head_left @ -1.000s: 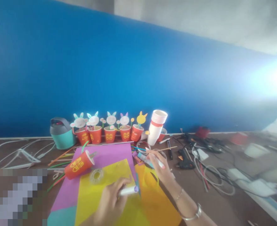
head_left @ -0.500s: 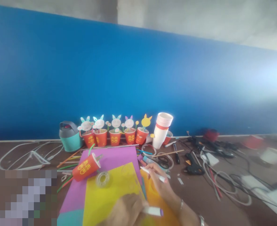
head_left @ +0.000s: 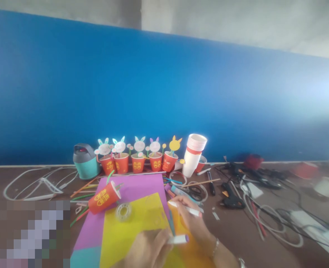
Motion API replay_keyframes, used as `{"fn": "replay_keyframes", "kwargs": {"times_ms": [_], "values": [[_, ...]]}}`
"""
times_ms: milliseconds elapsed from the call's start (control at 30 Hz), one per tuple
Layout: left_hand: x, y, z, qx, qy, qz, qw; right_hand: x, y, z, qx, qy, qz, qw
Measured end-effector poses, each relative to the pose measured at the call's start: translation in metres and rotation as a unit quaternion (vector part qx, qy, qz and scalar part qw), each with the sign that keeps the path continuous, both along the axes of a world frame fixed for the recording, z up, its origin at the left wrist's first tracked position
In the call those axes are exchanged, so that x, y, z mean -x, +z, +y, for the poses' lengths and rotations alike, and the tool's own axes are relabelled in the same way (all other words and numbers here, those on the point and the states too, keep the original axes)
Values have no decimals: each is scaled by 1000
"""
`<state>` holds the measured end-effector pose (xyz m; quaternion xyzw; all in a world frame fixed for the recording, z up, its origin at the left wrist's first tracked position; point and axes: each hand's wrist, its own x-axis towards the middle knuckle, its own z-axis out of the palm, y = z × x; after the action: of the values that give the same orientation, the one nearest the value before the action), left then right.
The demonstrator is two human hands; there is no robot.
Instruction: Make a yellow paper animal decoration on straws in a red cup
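Over the yellow sheet point(head_left: 119, 238), my left hand point(head_left: 149, 247) is closed around a white marker with a purple end point(head_left: 179, 239). My right hand point(head_left: 190, 216), above the orange sheet point(head_left: 185, 243), grips another white marker with a pinkish end point(head_left: 194, 212). A roll of clear tape point(head_left: 123, 211) lies on the yellow sheet. On the purple sheet point(head_left: 142, 183) a red cup point(head_left: 104, 198) rests on its side with green straws sticking out of it. What lies under my left hand is hidden.
Several red cups with paper animal faces point(head_left: 138, 163) line the back beside a teal container point(head_left: 86, 163). A tall stack of white cups point(head_left: 192, 158) stands right of them. Scissors point(head_left: 195, 192), a black glue gun point(head_left: 231, 197) and tangled cables point(head_left: 273, 223) lie to the right.
My left hand and its marker have shifted slightly up, and the marker lies more level with its end a little further left. The whole view has moved slightly. Both grips look the same.
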<state>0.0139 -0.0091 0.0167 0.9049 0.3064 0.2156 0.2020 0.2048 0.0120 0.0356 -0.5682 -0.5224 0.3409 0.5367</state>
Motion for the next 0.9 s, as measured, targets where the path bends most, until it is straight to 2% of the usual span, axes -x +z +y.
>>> {"fn": "replay_keyframes", "kwargs": {"times_ms": [100,233,300,367,467,567,633,733,900], "values": [[-1,6,-2,-7,22,107,994,0,3,2,13,18,0,1000],[-7,26,-5,43,71,251,964,-3,0,8,16,17,16,1000],[-11,33,-5,70,71,312,945,-5,-2,11,21,22,24,999],[-14,33,-6,68,58,343,935,-6,0,13,41,20,43,998],[-16,18,-8,21,33,339,940,-6,10,13,67,16,78,995],[-15,-5,-12,-71,33,282,956,-3,18,11,71,58,138,986],[-14,-14,-14,-76,42,263,961,0,19,14,100,84,186,974],[-14,-7,-12,-45,59,274,959,9,16,25,153,106,211,960],[-10,23,-3,46,72,301,950,25,9,39,122,99,96,983]]}}
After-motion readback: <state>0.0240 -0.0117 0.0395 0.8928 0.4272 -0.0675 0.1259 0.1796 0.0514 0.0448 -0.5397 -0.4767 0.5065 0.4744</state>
